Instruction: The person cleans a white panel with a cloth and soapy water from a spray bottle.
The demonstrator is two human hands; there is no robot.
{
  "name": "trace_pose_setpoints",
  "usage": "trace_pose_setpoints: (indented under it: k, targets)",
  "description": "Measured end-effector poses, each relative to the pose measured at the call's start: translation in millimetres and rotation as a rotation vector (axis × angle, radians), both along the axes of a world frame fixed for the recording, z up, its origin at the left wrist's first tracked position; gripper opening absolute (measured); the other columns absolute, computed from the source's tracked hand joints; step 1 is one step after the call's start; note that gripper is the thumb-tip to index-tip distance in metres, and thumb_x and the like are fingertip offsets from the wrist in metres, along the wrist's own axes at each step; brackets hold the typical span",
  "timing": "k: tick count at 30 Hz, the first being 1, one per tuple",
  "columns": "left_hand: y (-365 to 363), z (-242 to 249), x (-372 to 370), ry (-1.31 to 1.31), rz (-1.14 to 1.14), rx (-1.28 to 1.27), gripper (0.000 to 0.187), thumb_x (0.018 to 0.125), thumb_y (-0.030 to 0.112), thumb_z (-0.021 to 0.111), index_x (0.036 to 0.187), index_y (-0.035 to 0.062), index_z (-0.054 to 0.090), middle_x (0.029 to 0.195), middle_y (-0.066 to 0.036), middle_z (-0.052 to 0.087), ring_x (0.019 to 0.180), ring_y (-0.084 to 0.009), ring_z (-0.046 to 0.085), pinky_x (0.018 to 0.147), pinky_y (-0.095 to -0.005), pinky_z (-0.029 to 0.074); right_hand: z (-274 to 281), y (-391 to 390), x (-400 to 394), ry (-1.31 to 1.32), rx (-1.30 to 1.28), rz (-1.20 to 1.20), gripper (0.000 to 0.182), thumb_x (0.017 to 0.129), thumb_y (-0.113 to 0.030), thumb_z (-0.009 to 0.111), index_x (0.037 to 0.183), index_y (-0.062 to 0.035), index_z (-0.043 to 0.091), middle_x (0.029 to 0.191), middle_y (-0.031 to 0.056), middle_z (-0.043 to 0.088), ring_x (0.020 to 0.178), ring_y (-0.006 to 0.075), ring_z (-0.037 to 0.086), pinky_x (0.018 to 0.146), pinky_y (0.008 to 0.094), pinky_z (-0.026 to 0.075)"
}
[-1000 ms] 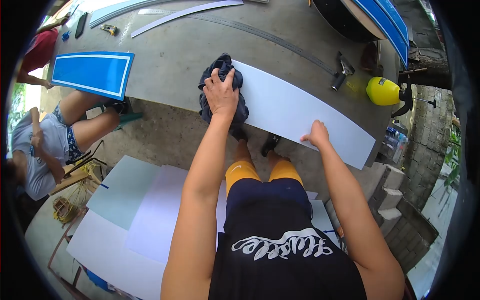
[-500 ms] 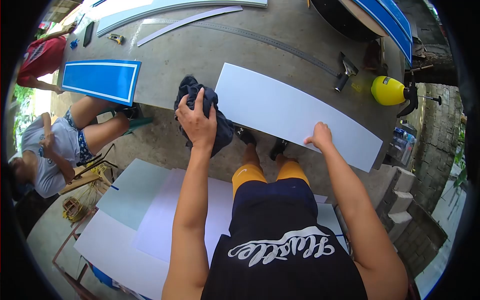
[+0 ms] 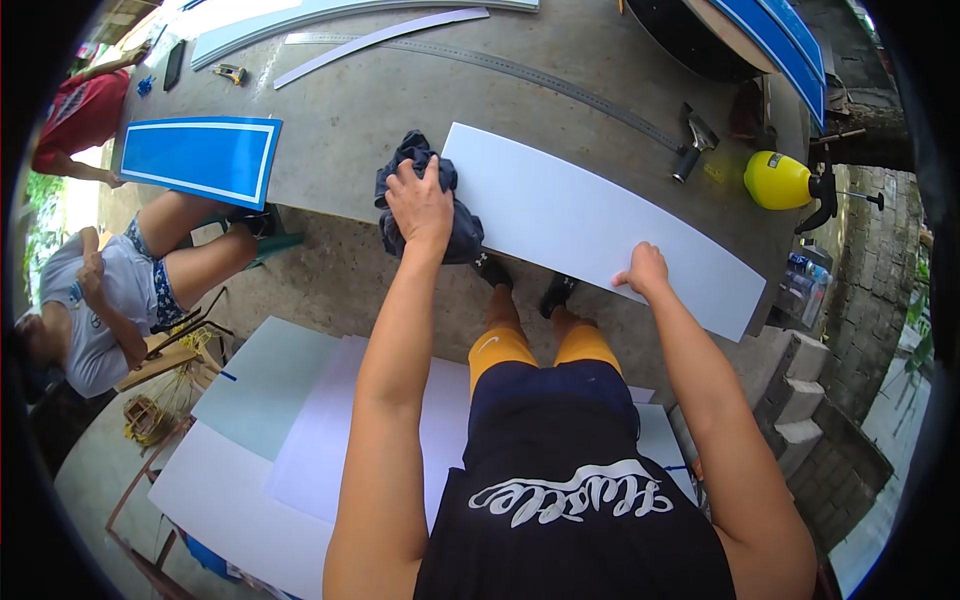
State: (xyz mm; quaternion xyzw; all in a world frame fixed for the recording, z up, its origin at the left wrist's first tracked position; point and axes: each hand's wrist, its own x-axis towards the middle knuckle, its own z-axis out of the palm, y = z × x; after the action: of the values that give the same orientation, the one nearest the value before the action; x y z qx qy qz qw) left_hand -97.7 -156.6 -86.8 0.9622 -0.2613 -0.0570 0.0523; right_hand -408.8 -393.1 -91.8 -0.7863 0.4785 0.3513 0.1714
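Note:
A bunched dark navy cloth is in my left hand, whose fingers are curled over it. The cloth is at the left end of a long white panel, which lies on the grey table and juts past its near edge. My right hand grips the panel's near edge toward the right, with the thumb at the rim and the fingers folded. What the cloth covers beneath it is hidden.
On the table are a blue sign with a white border, a steel ruler, a squeegee, a utility knife and a yellow spray bottle. White sheets lie behind me. A seated person is at left.
My left hand has moved right with the cloth, up against the panel's left end. My right hand and the panel have hardly moved.

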Motion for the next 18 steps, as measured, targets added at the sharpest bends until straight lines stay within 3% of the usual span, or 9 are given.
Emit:
trace_pose_setpoints:
  k: [3,6,9,12,15,18]
  targets:
    - [58,14,-20,0.02,-0.018,0.028,0.054,0.078,0.023,0.081,0.13,0.0221,0.067,0.132,-0.012,0.05,0.114,-0.0345,0.051,0.096,-0.0446,0.045,0,-1,-1,-0.01,0.002,0.009,0.075,0.053,-0.025,0.1,0.11,0.006,0.063,0.118,0.0264,0.065,0.113,0.041,0.063,0.094,0.0435,0.055]
    - [90,42,-59,0.033,0.077,-0.132,0.047,0.084,0.022,0.077,0.129,0.0194,0.067,0.128,-0.016,0.052,0.116,-0.0376,0.051,0.099,-0.048,0.044,-5,-2,-4,-0.041,-0.009,0.007,0.075,0.052,-0.025,0.1,0.111,0.0055,0.064,0.118,0.0253,0.065,0.113,0.0397,0.064,0.094,0.0425,0.056]
    - [63,64,-89,0.037,0.108,-0.375,0.044,0.087,0.024,0.075,0.129,0.0177,0.066,0.127,-0.02,0.052,0.118,-0.0401,0.05,0.101,-0.0499,0.043,-6,-3,-8,-0.028,-0.008,0.002,0.076,0.052,-0.026,0.1,0.111,0.0052,0.064,0.119,0.024,0.065,0.113,0.0379,0.064,0.093,0.0409,0.056]
    - [5,57,-86,-0.035,0.029,-0.429,0.043,0.089,0.027,0.074,0.13,0.0169,0.065,0.128,-0.022,0.051,0.119,-0.0415,0.05,0.101,-0.0508,0.043,0,-1,-4,-0.029,0.007,-0.014,0.076,0.053,-0.027,0.1,0.112,0.0053,0.064,0.12,0.0234,0.064,0.114,0.0369,0.063,0.093,0.0396,0.056]
    - [-42,6,-82,0.001,0.003,-0.296,0.043,0.087,0.029,0.074,0.127,0.0154,0.066,0.131,-0.021,0.051,0.117,-0.0404,0.051,0.1,-0.0487,0.044,-4,-2,-16,-0.109,-0.002,-0.015,0.076,0.053,-0.027,0.1,0.112,0.0054,0.064,0.12,0.0232,0.064,0.115,0.0367,0.063,0.093,0.0395,0.056]
    - [-69,-1,-142,0.165,-0.163,-0.25,0.038,0.086,0.029,0.074,0.121,0.0152,0.07,0.131,-0.021,0.05,0.115,-0.0398,0.052,0.098,-0.0474,0.046,-4,-4,-23,-0.19,-0.001,-0.011,0.076,0.054,-0.029,0.099,0.111,0.0064,0.063,0.118,0.0248,0.064,0.115,0.0375,0.062,0.095,0.0413,0.054]
